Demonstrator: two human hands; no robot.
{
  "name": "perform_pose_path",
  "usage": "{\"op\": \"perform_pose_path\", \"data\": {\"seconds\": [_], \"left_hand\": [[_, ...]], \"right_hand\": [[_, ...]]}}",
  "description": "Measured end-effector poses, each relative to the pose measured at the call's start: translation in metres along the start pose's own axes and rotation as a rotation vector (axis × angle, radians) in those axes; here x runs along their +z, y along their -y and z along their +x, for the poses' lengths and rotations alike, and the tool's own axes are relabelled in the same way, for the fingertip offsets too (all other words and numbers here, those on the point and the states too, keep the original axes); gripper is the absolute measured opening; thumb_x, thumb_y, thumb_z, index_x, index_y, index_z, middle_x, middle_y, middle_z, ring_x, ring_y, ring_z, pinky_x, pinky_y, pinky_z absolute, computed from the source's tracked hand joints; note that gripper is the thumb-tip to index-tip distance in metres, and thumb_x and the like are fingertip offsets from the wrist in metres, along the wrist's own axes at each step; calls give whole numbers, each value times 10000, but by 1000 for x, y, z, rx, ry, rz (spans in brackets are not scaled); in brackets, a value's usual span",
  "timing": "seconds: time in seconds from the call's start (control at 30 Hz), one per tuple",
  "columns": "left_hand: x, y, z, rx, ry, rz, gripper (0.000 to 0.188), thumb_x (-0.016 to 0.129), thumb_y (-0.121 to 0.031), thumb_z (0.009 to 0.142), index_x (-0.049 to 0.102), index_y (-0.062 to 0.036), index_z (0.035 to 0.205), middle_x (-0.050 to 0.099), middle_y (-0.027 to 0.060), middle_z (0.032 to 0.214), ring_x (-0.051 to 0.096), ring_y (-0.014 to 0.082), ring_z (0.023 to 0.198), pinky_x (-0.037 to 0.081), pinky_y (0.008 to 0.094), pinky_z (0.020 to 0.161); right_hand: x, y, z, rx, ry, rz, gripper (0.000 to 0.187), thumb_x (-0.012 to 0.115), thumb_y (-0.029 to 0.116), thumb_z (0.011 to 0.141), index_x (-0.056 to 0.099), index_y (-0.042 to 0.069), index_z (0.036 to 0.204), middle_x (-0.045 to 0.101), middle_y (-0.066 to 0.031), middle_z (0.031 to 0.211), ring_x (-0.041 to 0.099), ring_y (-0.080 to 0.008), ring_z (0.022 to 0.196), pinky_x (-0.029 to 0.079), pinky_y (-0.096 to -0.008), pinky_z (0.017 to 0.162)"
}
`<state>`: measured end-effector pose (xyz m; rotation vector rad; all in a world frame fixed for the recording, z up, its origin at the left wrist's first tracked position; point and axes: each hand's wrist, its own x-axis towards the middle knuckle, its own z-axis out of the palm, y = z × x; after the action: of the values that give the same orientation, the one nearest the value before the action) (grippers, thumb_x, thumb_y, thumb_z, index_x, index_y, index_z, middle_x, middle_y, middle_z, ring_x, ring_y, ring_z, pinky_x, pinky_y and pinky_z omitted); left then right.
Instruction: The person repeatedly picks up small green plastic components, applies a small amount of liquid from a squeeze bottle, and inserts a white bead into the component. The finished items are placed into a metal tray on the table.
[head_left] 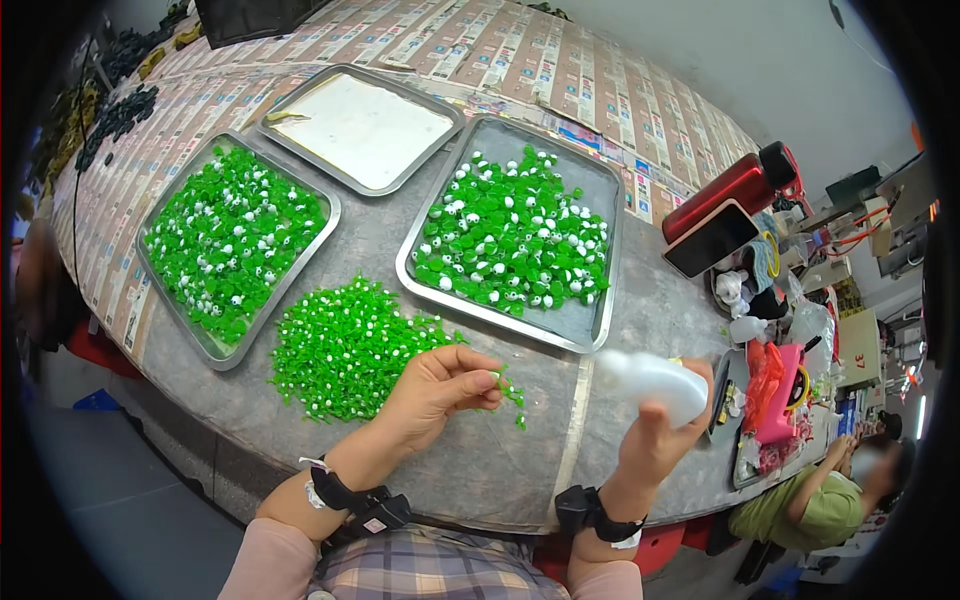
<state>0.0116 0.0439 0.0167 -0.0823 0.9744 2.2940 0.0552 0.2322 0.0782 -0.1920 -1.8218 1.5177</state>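
Note:
My left hand (436,392) pinches a small green piece with a white bit (496,375) between thumb and fingertips. A few loose green pieces (517,398) lie just past those fingers. In my right hand (652,440) is a white plastic squeeze bottle (655,384), tilted with its blurred tip toward the left. Beside my left hand spreads a pile of small green and white pieces (345,345) on the grey tabletop. Beyond it, a metal tray (590,335) holds larger green pieces with white balls. Another such tray (325,215) stands to the left.
A metal tray with a white sheet (365,130) lies at the back. On the right are a red flask (715,195), a phone (712,238), a pink container (780,395) and assorted clutter. A co-worker in a green shirt (810,508) sits at the far right.

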Motion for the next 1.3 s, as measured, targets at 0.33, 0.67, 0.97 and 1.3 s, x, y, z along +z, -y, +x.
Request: {"op": "perform_pose_path", "data": {"seconds": [0.33, 0.67, 0.97, 1.3], "left_hand": [[-1, 3, 1, -14, 23, -20, 73, 570, -74, 758, 551, -28, 812, 579, 50, 733, 561, 116, 661, 474, 247, 635], [0, 3, 0, -20, 39, -3, 76, 570, -87, 761, 554, -26, 805, 578, 47, 732, 558, 111, 657, 473, 240, 628], [-2, 3, 0, -26, 39, 6, 107, 573, -123, 767, 557, -22, 800, 576, 49, 728, 553, 111, 648, 471, 243, 622], [0, 5, 0, 90, 29, 103, 106, 577, -77, 755, 555, -6, 831, 581, 56, 747, 552, 110, 682, 456, 234, 646]], "right_hand": [[27, 2, -24, -108, 18, -124, 622, 597, 612, 583, 411, 39, 739, 395, -20, 669, 421, -125, 586, 370, -276, 614], [23, -13, -24, -258, 112, 8, 546, 738, 401, 557, 465, 28, 847, 455, -28, 702, 444, -150, 586, 357, -278, 543], [21, -9, -22, -178, 37, 20, 541, 697, 455, 589, 466, 24, 821, 440, -32, 703, 449, -152, 617, 369, -287, 575], [25, -6, -21, -167, -77, -66, 583, 575, 586, 629, 377, 48, 733, 368, -27, 652, 380, -111, 549, 341, -231, 519]]}}
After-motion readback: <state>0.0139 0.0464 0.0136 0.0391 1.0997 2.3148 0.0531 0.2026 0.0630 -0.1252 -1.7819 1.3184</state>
